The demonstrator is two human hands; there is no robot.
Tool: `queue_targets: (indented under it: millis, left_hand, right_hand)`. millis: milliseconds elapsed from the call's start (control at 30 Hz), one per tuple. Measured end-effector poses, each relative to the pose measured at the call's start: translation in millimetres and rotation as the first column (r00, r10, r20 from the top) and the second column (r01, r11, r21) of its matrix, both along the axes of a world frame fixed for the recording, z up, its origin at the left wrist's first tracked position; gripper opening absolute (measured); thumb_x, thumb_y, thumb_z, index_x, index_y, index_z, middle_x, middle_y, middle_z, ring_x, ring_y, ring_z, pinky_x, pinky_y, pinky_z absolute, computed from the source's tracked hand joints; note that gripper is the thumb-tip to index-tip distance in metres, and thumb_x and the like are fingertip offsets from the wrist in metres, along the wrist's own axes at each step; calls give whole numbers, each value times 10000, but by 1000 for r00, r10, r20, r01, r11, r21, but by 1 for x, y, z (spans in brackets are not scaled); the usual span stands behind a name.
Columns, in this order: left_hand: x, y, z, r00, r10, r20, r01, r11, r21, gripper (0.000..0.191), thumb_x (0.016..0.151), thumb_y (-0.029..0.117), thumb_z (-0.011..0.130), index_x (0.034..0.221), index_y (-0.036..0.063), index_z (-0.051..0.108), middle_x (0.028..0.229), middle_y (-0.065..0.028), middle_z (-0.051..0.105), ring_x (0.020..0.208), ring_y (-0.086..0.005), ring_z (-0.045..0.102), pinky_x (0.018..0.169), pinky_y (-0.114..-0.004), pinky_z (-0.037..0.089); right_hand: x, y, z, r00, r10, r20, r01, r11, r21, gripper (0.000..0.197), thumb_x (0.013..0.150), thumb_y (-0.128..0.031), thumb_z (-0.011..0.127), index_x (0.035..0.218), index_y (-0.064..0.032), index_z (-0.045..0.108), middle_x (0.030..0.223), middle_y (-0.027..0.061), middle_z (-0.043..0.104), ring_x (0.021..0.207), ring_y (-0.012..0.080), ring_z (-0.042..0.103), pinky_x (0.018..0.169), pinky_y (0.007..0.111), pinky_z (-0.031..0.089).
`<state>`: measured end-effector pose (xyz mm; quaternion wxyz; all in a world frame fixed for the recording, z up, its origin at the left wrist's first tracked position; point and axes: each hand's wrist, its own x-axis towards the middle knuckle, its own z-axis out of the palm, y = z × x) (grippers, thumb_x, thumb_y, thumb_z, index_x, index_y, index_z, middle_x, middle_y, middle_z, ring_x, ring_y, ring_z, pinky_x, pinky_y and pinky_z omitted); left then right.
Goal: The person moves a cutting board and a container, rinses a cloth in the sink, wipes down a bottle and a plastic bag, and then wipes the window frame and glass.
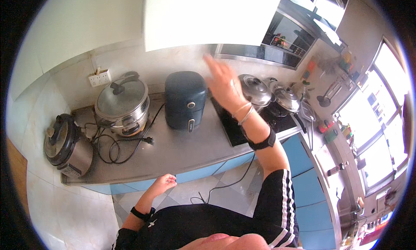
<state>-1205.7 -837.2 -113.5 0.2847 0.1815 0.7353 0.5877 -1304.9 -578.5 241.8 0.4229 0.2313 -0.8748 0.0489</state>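
My right hand (224, 82) is raised in front of the wall cabinets, slightly blurred, with fingers apart and nothing visible in it. Just left of it, a dark blue air fryer (185, 99) stands on the steel countertop (175, 155). My left hand (166, 182) hangs low by the counter's front edge, fingers curled; whether they are fully closed does not show. Left of the air fryer stand a steel steamer pot (122, 100) with a glass lid and an electric pressure cooker (68, 149). A black cord with a plug (149, 140) lies on the counter.
Lidded steel pots (256, 89) stand on a black cooktop (232, 133) at the right, one handle jutting past the front edge. White wall cabinets (208, 19) and a range hood (286, 38) hang above. A wall socket (100, 78) is behind the steamer. A cord (227, 186) trails over the floor.
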Motion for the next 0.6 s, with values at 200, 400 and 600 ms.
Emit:
queue_targets:
  millis: [200,400,600]
  left_hand:
    - [0,65,16,998,-60,-11,60,998,29,255,767,158,622,960,2,565,863,-75,607,795,-133,567,720,-270,458]
    - [6,156,37,977,-210,-30,206,973,-105,98,759,116,626,785,25,603,740,-20,608,705,-102,554,676,-257,455]
    - [11,283,27,903,-425,-64,416,902,-117,146,749,152,628,737,14,586,686,-17,600,650,-75,528,600,-245,436]
  right_hand:
    - [64,91,-146,876,44,481,-167,962,216,207,759,-142,518,945,-50,512,691,69,563,604,252,567,509,329,473]
    - [196,180,-274,596,-200,777,318,948,0,148,785,-195,525,733,-61,493,681,123,575,605,294,577,534,375,454]
    - [330,265,-311,493,-181,851,703,659,-267,223,812,-247,538,749,-37,503,619,177,549,649,371,552,569,427,436]
